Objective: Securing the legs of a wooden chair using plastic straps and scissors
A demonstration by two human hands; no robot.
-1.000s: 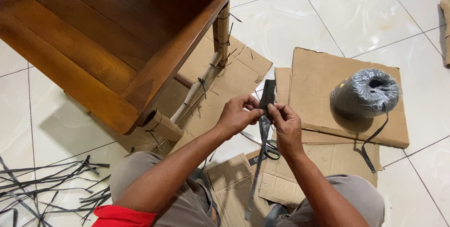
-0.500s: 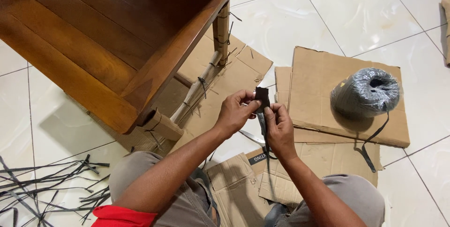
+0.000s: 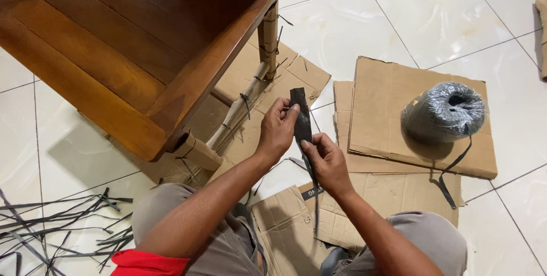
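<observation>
A flat black plastic strap (image 3: 301,123) stands upright between both hands, its tail hanging down toward my lap. My left hand (image 3: 277,131) pinches the strap near its top end with thumb and fingers. My right hand (image 3: 326,161) grips it lower down, just below the left. Both hands hover above sheets of brown cardboard (image 3: 393,116) on the tiled floor, close to the cardboard-wrapped leg (image 3: 268,31) of a wooden chair (image 3: 114,48).
A roll of black strapping (image 3: 444,111) wrapped in clear film sits on the cardboard at right, a loose end trailing down. Cut black strap pieces (image 3: 51,225) lie scattered at bottom left. The chair's lower rail (image 3: 236,113) is tied with black strap.
Both hands have lifted the strap and pulled it taut upright; the left hand slid up to its top end while the right stayed lower.
</observation>
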